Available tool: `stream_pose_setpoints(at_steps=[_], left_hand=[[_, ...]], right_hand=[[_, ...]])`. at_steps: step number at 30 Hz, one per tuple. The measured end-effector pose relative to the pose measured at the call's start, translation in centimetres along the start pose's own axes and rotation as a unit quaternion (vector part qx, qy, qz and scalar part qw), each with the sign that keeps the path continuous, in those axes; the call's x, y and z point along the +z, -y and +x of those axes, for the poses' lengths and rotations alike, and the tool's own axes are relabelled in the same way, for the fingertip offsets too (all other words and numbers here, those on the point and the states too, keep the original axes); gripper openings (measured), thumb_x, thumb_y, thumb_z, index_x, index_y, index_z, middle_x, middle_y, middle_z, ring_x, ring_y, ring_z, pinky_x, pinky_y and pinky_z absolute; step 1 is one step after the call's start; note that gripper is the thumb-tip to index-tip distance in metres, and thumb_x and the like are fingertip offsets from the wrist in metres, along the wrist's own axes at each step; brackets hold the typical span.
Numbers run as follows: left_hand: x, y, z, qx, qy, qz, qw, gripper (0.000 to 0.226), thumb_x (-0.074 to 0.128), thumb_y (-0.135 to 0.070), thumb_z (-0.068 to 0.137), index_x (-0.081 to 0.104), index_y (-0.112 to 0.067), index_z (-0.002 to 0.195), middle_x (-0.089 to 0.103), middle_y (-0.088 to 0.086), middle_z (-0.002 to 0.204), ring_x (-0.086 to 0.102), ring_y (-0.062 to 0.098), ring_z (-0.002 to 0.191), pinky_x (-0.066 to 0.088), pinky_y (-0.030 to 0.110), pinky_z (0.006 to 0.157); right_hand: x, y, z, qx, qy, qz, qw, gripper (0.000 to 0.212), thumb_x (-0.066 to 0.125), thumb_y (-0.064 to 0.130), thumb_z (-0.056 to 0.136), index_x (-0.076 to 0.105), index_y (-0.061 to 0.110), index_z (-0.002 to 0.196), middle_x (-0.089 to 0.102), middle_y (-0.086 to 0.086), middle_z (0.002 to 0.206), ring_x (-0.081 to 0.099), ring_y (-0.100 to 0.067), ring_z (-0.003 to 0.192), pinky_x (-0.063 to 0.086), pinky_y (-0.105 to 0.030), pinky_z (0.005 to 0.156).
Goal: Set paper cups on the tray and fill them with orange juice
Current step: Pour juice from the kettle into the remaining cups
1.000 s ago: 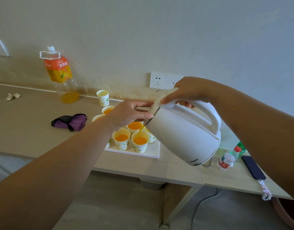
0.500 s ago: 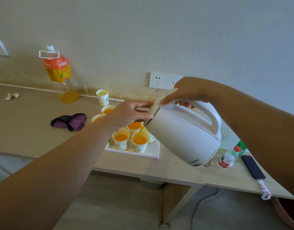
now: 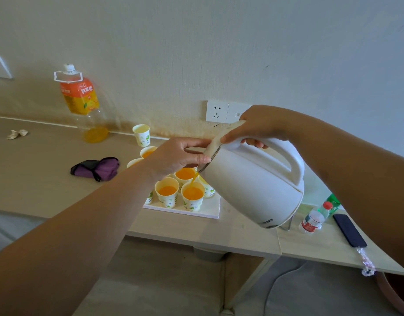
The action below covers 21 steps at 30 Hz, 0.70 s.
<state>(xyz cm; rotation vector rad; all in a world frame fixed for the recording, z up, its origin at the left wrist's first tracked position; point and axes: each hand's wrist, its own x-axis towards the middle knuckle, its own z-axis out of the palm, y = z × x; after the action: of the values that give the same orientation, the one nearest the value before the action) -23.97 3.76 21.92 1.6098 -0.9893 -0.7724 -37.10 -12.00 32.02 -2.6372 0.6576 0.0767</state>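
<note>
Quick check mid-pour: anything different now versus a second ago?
Nothing visibly moved. The right hand still grips the tilted kettle by its handle, the left hand still steadies its lid edge, and juice keeps streaming into the front right cup on the tray.

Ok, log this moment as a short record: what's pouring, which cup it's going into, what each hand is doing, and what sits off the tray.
pouring: white kettle, tilted, orange juice running from its spout
target: front paper cup under the spout, on the tray
right hand: grips the kettle handle
left hand: pinches the kettle's lid edge
off tray: single cup by the wall; juice bottle, nearly empty
</note>
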Motion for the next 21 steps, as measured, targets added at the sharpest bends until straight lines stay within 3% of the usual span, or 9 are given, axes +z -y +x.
stream_pose_setpoints(at_steps=[21], left_hand=[[-0.19,0.46,0.16,-0.004,-0.005,0.013,1.0,0.05,0.076,-0.018,0.079,0.063,-0.024,0.126,0.071,0.002,0.113,0.066,0.016,0.108,0.051,0.039,0.098]], right_hand=[[0.11,0.07,0.33,0.0,0.006,-0.001,1.0,0.047,0.072,0.053,0.072,0.065,0.008,0.079,0.061,-0.004,0.064,0.054,-0.016,0.052,0.044,-0.024,0.055]])
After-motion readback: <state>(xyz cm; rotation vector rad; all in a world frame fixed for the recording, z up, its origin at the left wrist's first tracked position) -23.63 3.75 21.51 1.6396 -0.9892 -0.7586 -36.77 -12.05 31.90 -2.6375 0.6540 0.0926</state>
